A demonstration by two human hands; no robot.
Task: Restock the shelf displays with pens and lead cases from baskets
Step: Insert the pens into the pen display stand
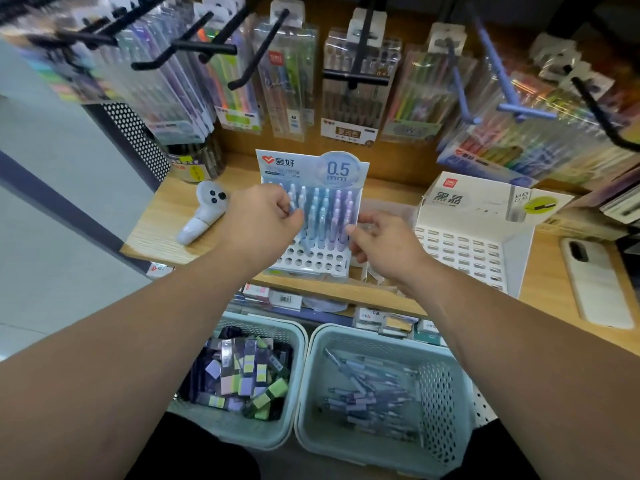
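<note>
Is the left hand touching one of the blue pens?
Touching. The head view shows the left hand with its fingers pinched round a pale blue pen that slants down toward the holes of the pen display.

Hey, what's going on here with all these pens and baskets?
A person is restocking a shop shelf. Their left hand pinches a pen over the white pen display, whose back rows are filled while its front holes are empty. The right hand is at the display's right edge; whether it grips it is unclear. Below the shelf, the pen basket holds loose pens, with the lead case basket to its left. The lead case display looks unfilled.
</note>
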